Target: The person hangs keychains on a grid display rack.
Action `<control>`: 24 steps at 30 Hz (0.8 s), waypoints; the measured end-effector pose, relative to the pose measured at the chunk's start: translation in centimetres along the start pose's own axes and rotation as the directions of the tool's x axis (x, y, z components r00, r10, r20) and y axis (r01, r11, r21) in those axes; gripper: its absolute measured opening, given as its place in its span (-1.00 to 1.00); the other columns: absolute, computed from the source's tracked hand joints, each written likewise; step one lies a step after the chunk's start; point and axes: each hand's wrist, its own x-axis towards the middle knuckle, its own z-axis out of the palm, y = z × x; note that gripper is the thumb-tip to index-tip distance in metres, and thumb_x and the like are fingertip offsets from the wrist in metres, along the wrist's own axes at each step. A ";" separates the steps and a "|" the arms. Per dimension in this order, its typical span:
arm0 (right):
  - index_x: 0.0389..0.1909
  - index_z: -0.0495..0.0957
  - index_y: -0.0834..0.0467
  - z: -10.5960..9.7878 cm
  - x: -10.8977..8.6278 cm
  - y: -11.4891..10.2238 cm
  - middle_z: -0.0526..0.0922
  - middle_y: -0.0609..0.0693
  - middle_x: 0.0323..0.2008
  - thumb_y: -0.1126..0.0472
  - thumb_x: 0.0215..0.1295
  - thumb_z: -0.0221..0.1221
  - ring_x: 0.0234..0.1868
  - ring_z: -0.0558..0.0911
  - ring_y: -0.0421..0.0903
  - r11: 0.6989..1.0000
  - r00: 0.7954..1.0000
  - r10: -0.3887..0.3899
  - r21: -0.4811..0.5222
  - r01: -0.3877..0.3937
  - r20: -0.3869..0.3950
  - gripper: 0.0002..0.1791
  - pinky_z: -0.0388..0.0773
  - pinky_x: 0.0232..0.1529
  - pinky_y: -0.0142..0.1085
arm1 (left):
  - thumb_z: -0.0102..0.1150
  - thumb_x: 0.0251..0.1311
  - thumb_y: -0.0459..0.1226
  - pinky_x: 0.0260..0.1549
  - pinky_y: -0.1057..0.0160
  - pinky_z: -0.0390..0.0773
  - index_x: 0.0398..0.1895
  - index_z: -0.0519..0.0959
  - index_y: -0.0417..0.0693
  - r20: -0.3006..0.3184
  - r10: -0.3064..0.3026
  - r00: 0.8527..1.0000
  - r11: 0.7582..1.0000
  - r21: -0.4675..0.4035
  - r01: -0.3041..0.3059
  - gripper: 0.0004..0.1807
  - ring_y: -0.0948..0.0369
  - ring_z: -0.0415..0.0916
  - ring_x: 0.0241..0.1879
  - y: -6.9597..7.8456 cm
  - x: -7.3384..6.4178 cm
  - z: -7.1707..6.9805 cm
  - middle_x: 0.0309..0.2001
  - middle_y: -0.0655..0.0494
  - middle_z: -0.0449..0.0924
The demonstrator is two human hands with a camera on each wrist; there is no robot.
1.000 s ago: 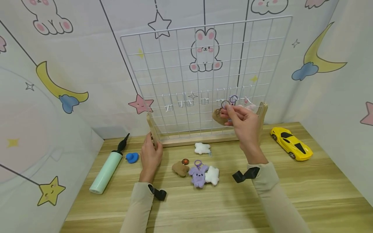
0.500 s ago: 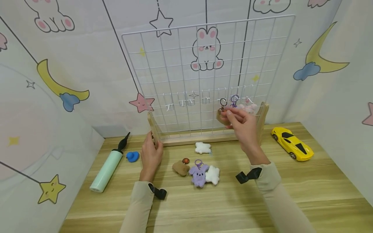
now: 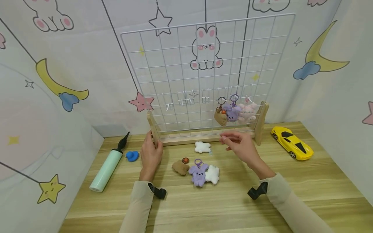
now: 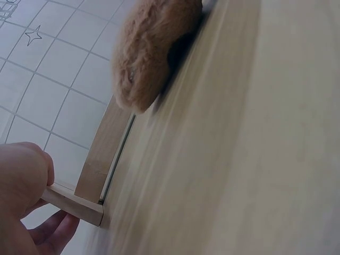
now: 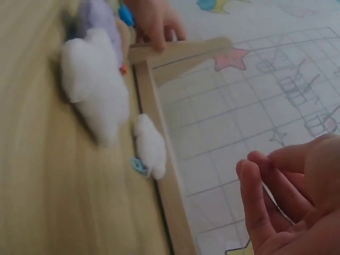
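Note:
My left hand (image 3: 151,155) grips the wooden foot (image 4: 74,204) at the left end of the white wire grid rack (image 3: 189,77), thumb on one side and fingers on the other. In front of the rack's right half, below the hanging charms, my right hand (image 3: 240,147) holds nothing; its fingers are loosely bent. A brown plush keychain (image 3: 220,118), a purple plush keychain (image 3: 232,114) and a pink plush keychain (image 3: 247,113) hang from hooks. On the table lie a brown plush (image 3: 180,168), a purple plush (image 3: 199,175) and two white plushes, one (image 3: 212,175) beside the purple plush.
Bare white hooks (image 3: 183,102) line the grid to the left of the charms. A mint pump (image 3: 106,170) and a blue toy duck (image 3: 132,156) lie left of my left hand. A yellow toy car (image 3: 291,143) stands at the right.
My right hand has let go of the brown plush keychain, now hanging on its hook, and has come down toward the table. The left hand has stayed on the rack's foot.

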 end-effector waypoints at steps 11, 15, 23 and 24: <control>0.26 0.70 0.18 1.8 -2.2 3.7 0.76 0.10 0.17 0.36 0.52 0.24 0.09 0.72 -0.01 0.941 0.871 -0.114 -0.228 0.249 0.479 -0.65 0.70 0.05 -0.29 | 0.25 0.41 -0.29 -0.15 -0.24 0.68 0.48 0.47 -0.12 0.058 -0.071 0.996 0.997 0.038 0.069 -0.42 -0.19 0.75 -0.12 1.2 0.0 -0.8 0.17 -0.21 0.72; 0.30 0.67 0.13 1.9 -2.4 4.2 0.67 0.07 0.19 0.48 0.45 0.16 -0.03 0.56 -0.09 0.916 0.820 -0.120 -0.256 0.308 0.559 -0.53 0.54 -0.06 -0.34 | 0.24 0.42 -0.27 -0.15 -0.23 0.68 0.48 0.46 -0.12 0.063 -0.074 0.995 0.996 0.044 0.071 -0.43 -0.19 0.74 -0.11 1.3 0.0 -0.8 0.17 -0.21 0.72; 0.06 0.77 -0.03 2.0 -2.4 4.6 0.67 -0.06 0.00 0.28 0.44 0.36 -0.19 0.48 -0.22 0.897 0.851 -0.090 -0.330 0.295 0.517 -0.75 0.49 -0.15 -0.36 | 0.26 0.40 -0.30 -0.17 -0.23 0.68 0.46 0.48 -0.12 0.053 -0.063 0.997 0.997 0.043 0.061 -0.44 -0.19 0.74 -0.13 1.5 0.0 -0.8 0.16 -0.22 0.72; 0.02 0.77 -0.05 1.9 -2.4 4.7 0.66 -0.06 -0.01 0.26 0.45 0.37 -0.20 0.48 -0.22 0.896 0.853 -0.090 -0.332 0.294 0.514 -0.78 0.49 -0.16 -0.35 | 0.26 0.40 -0.30 -0.18 -0.24 0.68 0.46 0.48 -0.12 0.051 -0.060 0.997 0.997 0.044 0.058 -0.44 -0.20 0.74 -0.14 1.5 0.0 -0.8 0.16 -0.22 0.73</control>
